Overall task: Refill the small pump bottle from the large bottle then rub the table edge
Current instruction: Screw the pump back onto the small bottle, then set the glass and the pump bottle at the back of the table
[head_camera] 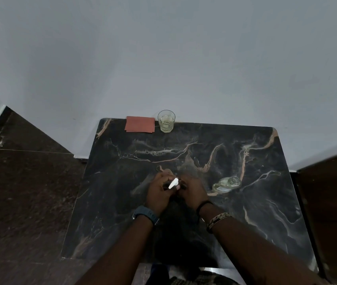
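Note:
Both my hands meet at the middle of the dark marble table. My left hand and my right hand are closed together around the small pump bottle, of which only the white pump nozzle shows between the fingers. The bottle's body is hidden by my hands. To the right, a clear glass bottle lies on its side on the table, apart from my right hand, with a little pale liquid inside.
A drinking glass with pale liquid stands at the table's far edge by the wall. A folded reddish cloth lies just left of it. Dark wooden furniture flanks the table's right side; dark floor lies to the left.

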